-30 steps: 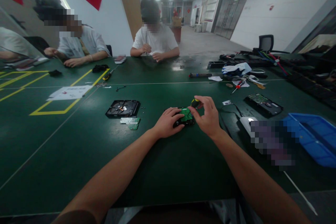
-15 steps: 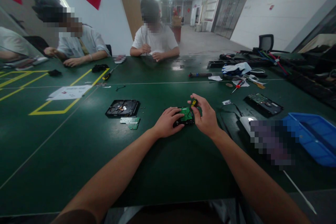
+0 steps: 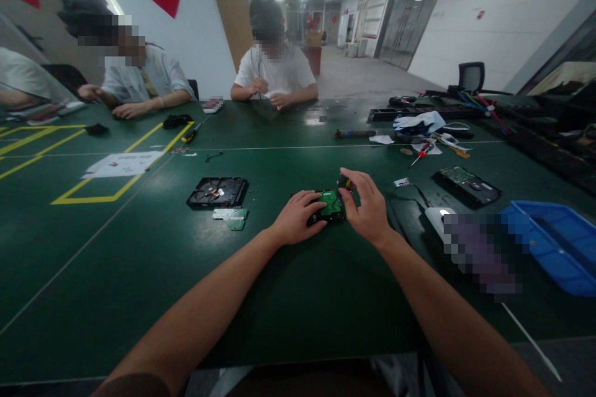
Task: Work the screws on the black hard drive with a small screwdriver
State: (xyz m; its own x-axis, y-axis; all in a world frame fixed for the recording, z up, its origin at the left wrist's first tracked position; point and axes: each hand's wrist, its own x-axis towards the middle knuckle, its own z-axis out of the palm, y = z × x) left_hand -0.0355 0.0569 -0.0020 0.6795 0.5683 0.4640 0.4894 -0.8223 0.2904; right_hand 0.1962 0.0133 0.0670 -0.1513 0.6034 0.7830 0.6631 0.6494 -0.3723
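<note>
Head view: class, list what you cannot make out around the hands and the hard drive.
All in the head view:
- tip of the screwdriver: hidden by fingers of the right hand.
- left part of the hard drive: covered by the left hand.
- any screws on its green board: too small.
- blue tray: cut off by the right edge.

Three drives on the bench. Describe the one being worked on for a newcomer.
On the green table, look mid-front, where the person's arms meet. The hard drive lies there, green board up, under the left hand, the right hand holding a screwdriver over it. The open drive at left and the drive at right lie untouched.
</note>
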